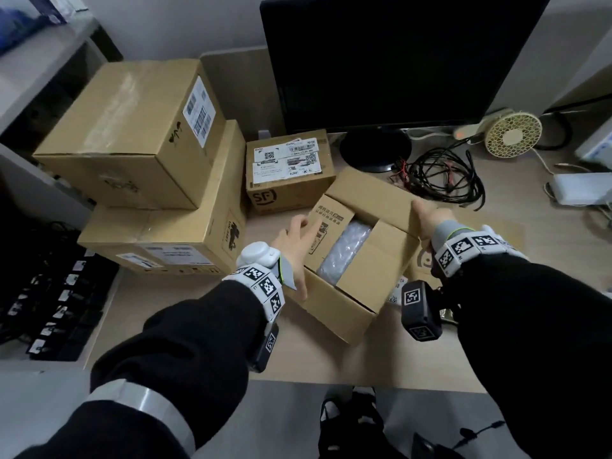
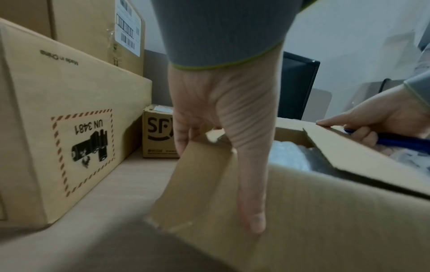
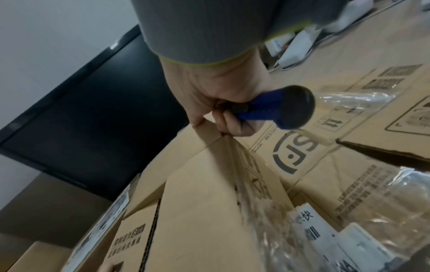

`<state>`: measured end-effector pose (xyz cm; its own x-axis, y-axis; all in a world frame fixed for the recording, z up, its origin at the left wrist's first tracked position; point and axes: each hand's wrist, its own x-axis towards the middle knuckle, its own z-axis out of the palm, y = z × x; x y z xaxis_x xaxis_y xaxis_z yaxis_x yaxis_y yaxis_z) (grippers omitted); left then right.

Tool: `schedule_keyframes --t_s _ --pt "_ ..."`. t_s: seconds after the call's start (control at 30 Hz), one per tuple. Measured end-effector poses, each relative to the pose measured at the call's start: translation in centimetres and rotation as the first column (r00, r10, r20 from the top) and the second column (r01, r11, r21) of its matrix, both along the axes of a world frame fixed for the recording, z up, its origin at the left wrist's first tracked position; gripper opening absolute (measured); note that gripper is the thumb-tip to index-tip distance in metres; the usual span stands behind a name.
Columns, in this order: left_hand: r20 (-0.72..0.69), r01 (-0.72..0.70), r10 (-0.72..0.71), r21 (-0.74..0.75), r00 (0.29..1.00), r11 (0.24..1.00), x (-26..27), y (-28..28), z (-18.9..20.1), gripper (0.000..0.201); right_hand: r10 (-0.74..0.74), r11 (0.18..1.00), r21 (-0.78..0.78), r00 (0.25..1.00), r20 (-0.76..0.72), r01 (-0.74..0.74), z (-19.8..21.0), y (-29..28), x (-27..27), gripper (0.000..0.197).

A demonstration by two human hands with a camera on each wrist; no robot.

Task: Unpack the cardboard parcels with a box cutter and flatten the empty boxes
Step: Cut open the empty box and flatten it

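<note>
Already your left hand [image 1: 295, 241] folds back a flap of the open box [image 1: 344, 279] mid-desk; your right hand [image 1: 427, 215] clenches the box cutter [image 3: 272, 108], thumb on the far flap. Cardboard's stiff, padding soft; grip flap edges.

— What's in front of you?

— Your open box [image 1: 344, 293] sits on the desk, its flaps folded out, grey bubble wrap [image 1: 344, 250] showing inside.

— And the cutter?

— You've got the blue-handled box cutter [image 3: 274, 110] with its black end cap beside the far flap.

— The other parcels?

— Sealed. A small SF box [image 1: 288, 173] with white labels stands just behind the open one. To your left, a taped box [image 1: 132, 134] is stacked on a wider box [image 1: 172, 226].

— Anything flattened?

— One printed SF carton [image 3: 349, 165] lies flat under the open box.
</note>
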<state>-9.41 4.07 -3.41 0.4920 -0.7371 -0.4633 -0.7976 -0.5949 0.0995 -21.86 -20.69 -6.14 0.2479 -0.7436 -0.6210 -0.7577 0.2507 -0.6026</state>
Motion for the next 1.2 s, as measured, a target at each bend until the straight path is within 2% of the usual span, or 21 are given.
schedule_keyframes --t_s 0.07,0.2,0.3,0.4,0.5,0.57,0.7,0.83,0.9,0.97,1.1,1.2 --pt "-0.007 0.001 -0.001 -0.01 1.0 1.0 0.2 0.0 -0.6 0.149 -0.017 0.998 0.053 0.999 -0.048 0.019 -0.7 -0.4 0.4 0.049" --pt "-0.039 0.007 -0.009 -0.051 0.999 0.999 1.0 0.1 -1.1 0.149 0.136 0.987 0.102 0.978 -0.157 -0.121 -3.7 -1.0 1.1 0.063" --pt "-0.048 0.012 -0.016 -0.08 0.999 0.997 1.3 0.3 -1.4 0.148 0.182 0.978 0.139 0.964 -0.196 -0.157 -4.8 -1.4 1.3 0.061" --pt "-0.029 0.024 -0.026 -0.076 0.999 0.997 1.4 0.3 -1.4 0.147 0.043 0.985 0.171 0.994 -0.105 -0.024 -3.9 -0.8 1.5 0.066" --pt "-0.011 0.026 -0.027 -0.059 1.0 0.998 1.7 0.2 -1.3 0.145 -0.206 0.963 0.179 0.979 0.006 0.201 -1.7 0.7 1.4 0.108" --pt "0.004 0.027 -0.027 -0.023 1.0 0.999 1.9 -0.1 -0.8 0.141 -0.256 0.96 0.14 0.964 0.078 0.244 0.3 1.7 1.1 0.124" --pt "-0.01 -0.057 0.057 0.006 0.998 0.998 2.1 -0.8 0.5 0.113 -0.111 0.994 0.027 0.98 0.164 0.108 3.6 2.8 0.2 0.129" --pt "-0.042 -0.189 0.188 -0.022 0.981 0.982 2.1 -1.7 1.5 0.063 0.029 1.0 -0.011 0.999 0.024 -0.029 5.0 4.7 -0.2 0.126" --pt "-0.039 -0.245 0.243 -0.049 0.969 0.968 1.5 -2.4 1.8 0.05 0.156 0.984 -0.07 0.983 -0.094 -0.162 5.5 6.3 -0.1 0.12" --pt "0.008 -0.27 0.271 -0.055 0.963 0.961 0.7 -3.1 1.4 0.06 0.252 0.951 -0.127 0.946 -0.206 -0.281 5.4 7.8 0.3 0.111" --pt "0.109 -0.305 0.306 -0.026 0.946 0.952 -1.2 -4.0 0.6 0.104 0.35 0.852 -0.22 0.829 -0.437 -0.476 5.2 9.6 1.1 0.112" --pt "0.108 -0.351 0.351 -0.018 0.93 0.936 -1.7 -4.2 0.2 0.11 0.383 0.801 -0.242 0.78 -0.495 -0.547 4.8 9.7 1.1 0.113"
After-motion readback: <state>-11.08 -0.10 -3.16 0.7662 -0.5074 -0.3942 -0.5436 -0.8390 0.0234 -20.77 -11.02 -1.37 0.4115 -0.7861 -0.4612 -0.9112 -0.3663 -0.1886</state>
